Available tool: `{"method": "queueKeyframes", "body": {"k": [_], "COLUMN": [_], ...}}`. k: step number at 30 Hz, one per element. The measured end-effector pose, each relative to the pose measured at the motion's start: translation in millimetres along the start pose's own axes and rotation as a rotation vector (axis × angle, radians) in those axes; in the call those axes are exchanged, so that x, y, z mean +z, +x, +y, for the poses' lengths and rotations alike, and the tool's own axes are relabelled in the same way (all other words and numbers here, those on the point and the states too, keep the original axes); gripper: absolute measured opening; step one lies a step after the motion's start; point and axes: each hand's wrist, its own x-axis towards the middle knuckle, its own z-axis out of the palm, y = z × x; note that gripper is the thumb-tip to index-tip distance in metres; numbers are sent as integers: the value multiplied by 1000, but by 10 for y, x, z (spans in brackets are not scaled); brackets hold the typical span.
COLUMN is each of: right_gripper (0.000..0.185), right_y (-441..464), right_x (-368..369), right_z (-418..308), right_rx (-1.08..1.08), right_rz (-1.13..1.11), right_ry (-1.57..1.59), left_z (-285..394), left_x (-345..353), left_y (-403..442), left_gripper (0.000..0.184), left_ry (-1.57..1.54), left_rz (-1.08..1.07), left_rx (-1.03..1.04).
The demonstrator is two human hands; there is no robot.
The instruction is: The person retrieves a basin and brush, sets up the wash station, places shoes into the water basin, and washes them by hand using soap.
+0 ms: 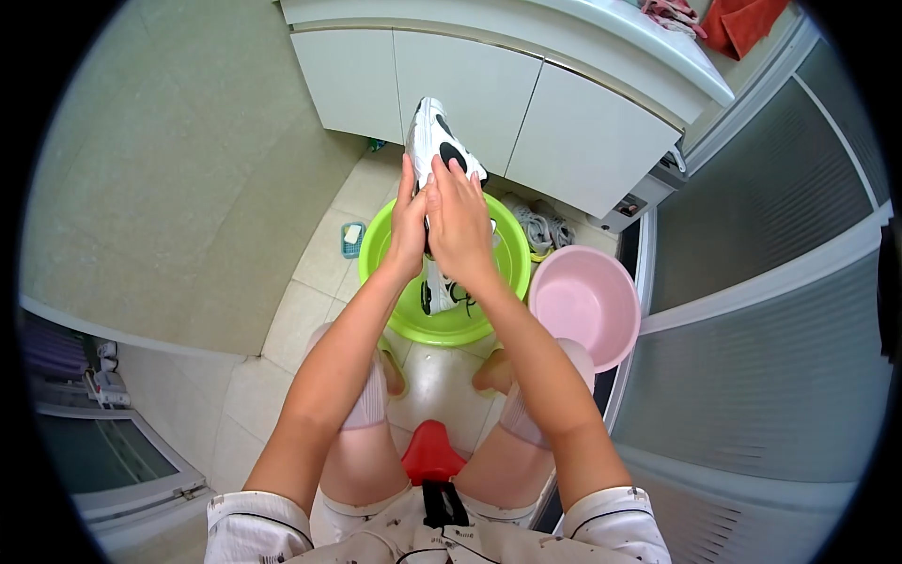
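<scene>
Beige wall (178,169), bowed by the lens, all along the L side of the room; opposite, on the R, frosted glass panels (752,188) in pale frames. Straight ahead, white cabinet (460,85) w/ flat doors, under a pale countertop (526,23). Below, tile floor (427,376), light-coloured, a bit glossy, joints visible esp. to the L.

Green basin (371,258), round, on the tiles btwn feet and cabinet. Pink basin (584,301), a bit smaller, just R of it, nr the glass. Red cloth (742,23) up nr the countertop's R end.

White shoe (434,141) w/ black patches: up in both hands, over the far part of the green basin, in front of the cabinet doors. Long axis approx. straight away from the body, far end a touch L; narrower end pointing at the cabinet, nr end partly hidden btwn the hands. Can't tell toe vs. heel. Second shoe (440,293), white w/ black laces, down inside the green basin, partly covered by the wrists. Grey shoes (540,230), a pair, on the floor behind the pink basin.

L hand (410,221): grasping the white shoe's L side, fingers pointing away. R hand (458,216): grasping the R side, fingers spread over the black patches.

Smallest: blue tray (352,248) w/ pale soap bar (352,233), on the tiles L of the green basin.
</scene>
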Motion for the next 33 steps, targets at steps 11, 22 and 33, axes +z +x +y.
{"method": "queueKeyframes", "body": {"k": [11,22,33], "right_gripper": [50,44,53], "right_y": [125,368,39], "right_x": [-179,-81,-132], "right_z": [291,554,-67], "right_rx": [-71,-31,-155], "right_rz": [-238,-155,-359], "right_ry": [38,14,88], "left_z": [131,122,244], "left_x": [-102,-247,-532], "left_y": [-97,-118,-25], "left_gripper": [77,69,62], "left_ry": [15,-212,-211], "left_rz": [-183,-300,-174], "left_rx": [-141,-317,-314]}}
